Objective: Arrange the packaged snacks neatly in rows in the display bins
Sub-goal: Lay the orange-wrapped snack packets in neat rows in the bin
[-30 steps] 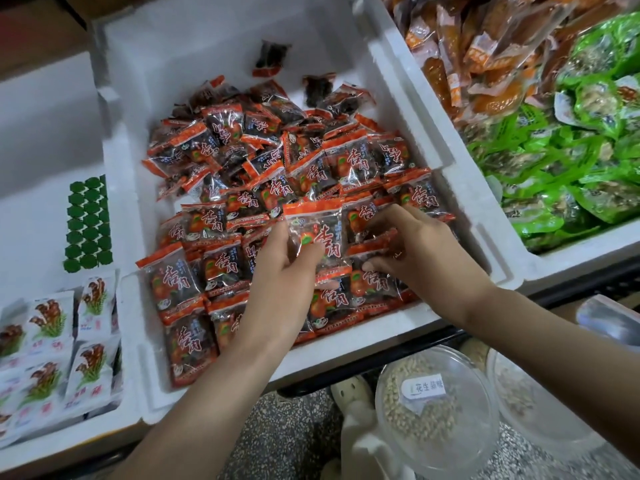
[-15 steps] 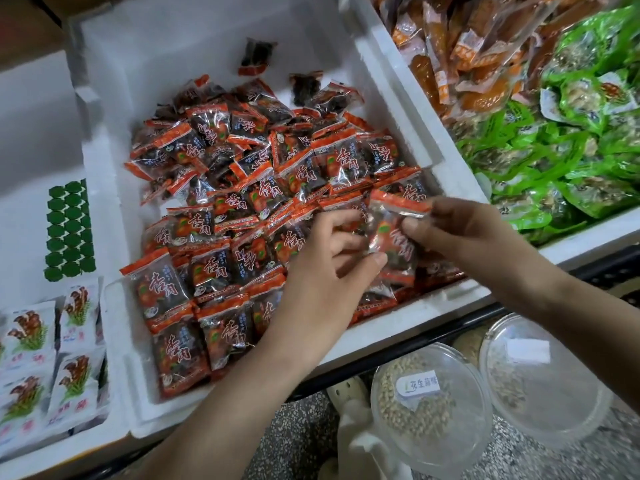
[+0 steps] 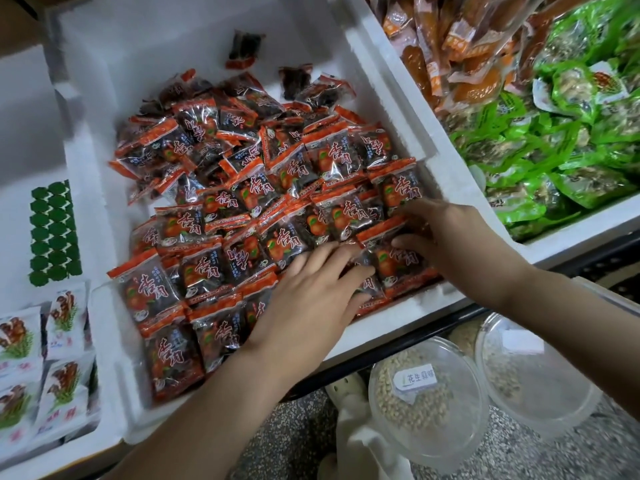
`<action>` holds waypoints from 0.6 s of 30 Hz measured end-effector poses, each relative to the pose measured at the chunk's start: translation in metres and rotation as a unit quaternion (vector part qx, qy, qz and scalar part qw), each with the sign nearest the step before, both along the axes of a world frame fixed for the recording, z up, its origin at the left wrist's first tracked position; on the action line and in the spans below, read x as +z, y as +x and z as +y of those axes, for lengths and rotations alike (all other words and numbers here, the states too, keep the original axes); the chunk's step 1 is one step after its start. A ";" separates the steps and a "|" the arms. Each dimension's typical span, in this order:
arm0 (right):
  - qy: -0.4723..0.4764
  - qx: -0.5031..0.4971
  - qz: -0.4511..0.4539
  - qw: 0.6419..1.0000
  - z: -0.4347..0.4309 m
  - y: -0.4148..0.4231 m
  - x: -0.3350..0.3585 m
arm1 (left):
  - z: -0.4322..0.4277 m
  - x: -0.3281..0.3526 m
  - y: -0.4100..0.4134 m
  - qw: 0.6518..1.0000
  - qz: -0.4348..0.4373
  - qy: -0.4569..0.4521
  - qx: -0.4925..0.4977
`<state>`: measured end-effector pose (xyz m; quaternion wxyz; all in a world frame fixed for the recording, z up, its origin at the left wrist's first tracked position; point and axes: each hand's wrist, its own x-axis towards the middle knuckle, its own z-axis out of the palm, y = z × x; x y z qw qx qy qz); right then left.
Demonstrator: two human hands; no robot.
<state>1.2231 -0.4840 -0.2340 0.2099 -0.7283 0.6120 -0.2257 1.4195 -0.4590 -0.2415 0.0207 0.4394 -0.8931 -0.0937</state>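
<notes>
Snack packet (image 3: 398, 263) pinched by curled fingers of right hand (image 3: 460, 237), at front right corner of bin (image 3: 391, 318), neighbouring packets (image 3: 369, 284) pressed by flat, straight fingers of left hand (image 3: 311, 299)

Shot through one wide-angle lens worn on the head. Looked forward and steeply down from close above the white foam bin (image 3: 391, 81), with its red snack packets (image 3: 207, 216) across the middle of the frame. Stood at the bin's near rim, facing its far wall at the top edge. Took in the left hand (image 3: 311, 292) from the bottom edge and the right hand (image 3: 450, 237) from the lower right, both forearms large in the foreground. Caught white packets (image 3: 65, 317) at the left margin and green packets (image 3: 554, 161) at the upper right. Reached, below the near rim, down to clear lidded tubs (image 3: 426, 396) and speckled floor (image 3: 291, 431), both farther off than the bin.
</notes>
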 end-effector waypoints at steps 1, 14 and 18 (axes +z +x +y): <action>-0.004 -0.001 0.003 1.000 0.001 0.002 -0.001 | 0.001 -0.001 0.003 1.000 -0.002 0.004 0.001; -0.047 0.049 0.151 0.986 0.016 0.007 -0.011 | 0.011 -0.013 0.011 1.000 0.002 -0.019 0.019; -0.083 0.101 0.200 0.971 0.018 0.003 -0.006 | 0.011 -0.010 0.010 1.000 -0.015 -0.010 0.024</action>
